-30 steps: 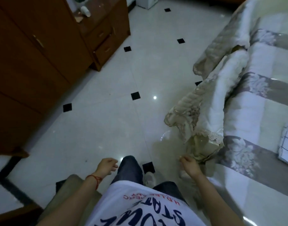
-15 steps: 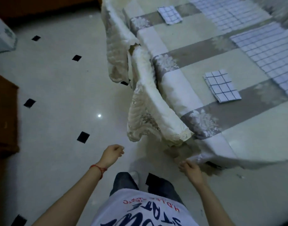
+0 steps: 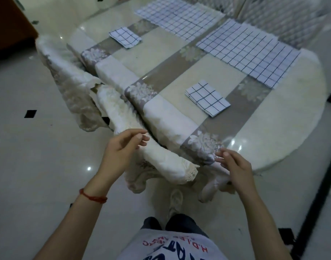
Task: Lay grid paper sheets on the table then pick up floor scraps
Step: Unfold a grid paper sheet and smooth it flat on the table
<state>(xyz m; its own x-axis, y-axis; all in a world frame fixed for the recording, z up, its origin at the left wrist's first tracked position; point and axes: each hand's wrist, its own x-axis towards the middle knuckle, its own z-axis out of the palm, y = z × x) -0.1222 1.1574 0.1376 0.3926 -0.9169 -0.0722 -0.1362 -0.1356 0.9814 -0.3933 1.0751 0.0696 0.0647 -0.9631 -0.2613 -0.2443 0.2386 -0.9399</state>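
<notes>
We look down at a bench (image 3: 284, 132) covered by a cream and grey floral cloth under a glossy clear layer. Four pieces of grid paper lie on it: two large sheets spread flat at the far side, one (image 3: 177, 15) further back and one (image 3: 250, 51) nearer the right rim, and two small folded stacks, one (image 3: 125, 37) at the far left and one (image 3: 207, 97) near the middle. The four lie apart from one another.

Our two hands hover at the near edge, both released, fingers loosely bent, holding nothing. The left hand (image 3: 121, 147) hangs over a lace-draped chair back (image 3: 161, 160); the right hand (image 3: 235, 167) has its fingertips (image 3: 220, 158) at the cloth's corner.

A second draped chair (image 3: 71, 81) stands at the bench's left edge. Pale glossy floor tiles (image 3: 39, 156) with small black diamond insets spread wide to the left. We cannot make out any scraps on the floor.
</notes>
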